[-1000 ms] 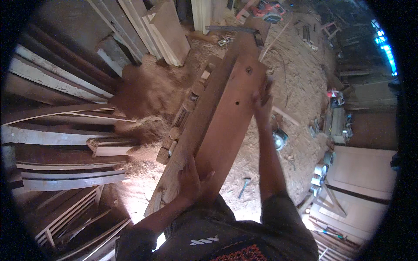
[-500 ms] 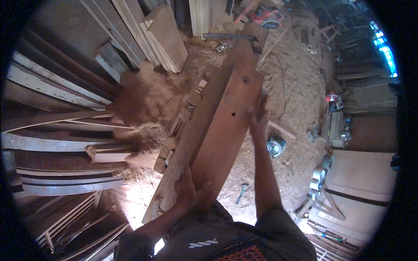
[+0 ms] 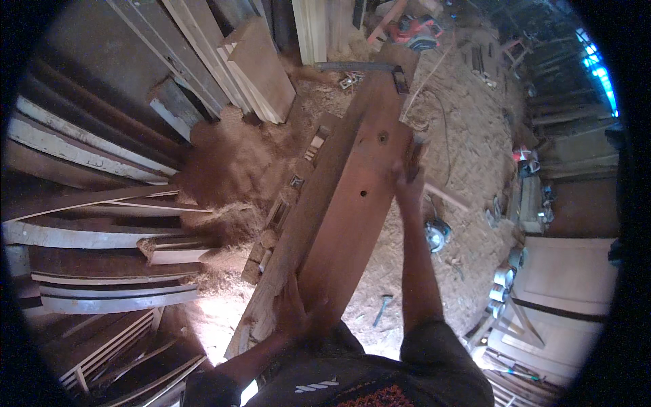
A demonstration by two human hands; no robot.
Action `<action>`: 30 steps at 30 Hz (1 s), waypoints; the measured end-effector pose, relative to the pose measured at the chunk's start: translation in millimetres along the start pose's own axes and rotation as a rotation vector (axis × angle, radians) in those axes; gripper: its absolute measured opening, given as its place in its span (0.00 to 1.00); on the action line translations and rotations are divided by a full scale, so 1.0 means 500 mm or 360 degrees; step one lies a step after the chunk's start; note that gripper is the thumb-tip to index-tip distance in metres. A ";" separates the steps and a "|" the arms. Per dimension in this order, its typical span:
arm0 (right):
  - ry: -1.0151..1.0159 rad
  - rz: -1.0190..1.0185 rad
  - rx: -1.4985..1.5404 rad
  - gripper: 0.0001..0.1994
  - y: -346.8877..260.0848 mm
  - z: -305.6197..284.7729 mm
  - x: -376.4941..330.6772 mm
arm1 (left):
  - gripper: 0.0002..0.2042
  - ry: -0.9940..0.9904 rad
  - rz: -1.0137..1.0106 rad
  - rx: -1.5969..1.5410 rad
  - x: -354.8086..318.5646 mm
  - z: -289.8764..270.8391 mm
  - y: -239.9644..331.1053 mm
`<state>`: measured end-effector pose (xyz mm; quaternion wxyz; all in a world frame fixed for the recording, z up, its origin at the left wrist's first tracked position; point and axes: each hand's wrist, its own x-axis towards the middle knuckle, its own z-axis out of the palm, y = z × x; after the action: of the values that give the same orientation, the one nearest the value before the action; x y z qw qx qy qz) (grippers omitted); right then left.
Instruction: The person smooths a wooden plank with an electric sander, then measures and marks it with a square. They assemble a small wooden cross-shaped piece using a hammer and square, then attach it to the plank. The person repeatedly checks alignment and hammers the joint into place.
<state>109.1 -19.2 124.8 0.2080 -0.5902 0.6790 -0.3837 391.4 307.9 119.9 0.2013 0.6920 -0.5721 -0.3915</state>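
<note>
Sawdust-covered workshop floor [image 3: 468, 136] lies below a person carrying a long reddish wooden plank [image 3: 352, 203] lengthwise, left hand [image 3: 293, 313] gripping its near end at the waist and right hand [image 3: 407, 178] clasped on its far right edge, balancing it.

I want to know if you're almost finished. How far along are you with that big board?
The long reddish board is already lifted off the sawdust floor. In hand: left hand grips its near end, right hand its far edge. Left: it is not set down anywhere yet.
</note>
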 end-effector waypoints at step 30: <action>0.0113 0.0220 0.0284 0.29 -0.109 0.015 -0.734 | 0.49 -0.0315 0.0138 -0.0698 -0.081 -0.092 -0.159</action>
<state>229.3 331.0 99.3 0.2614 -0.5071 0.6882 -0.4481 475.6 359.4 102.9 0.3063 0.5649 -0.5196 -0.5631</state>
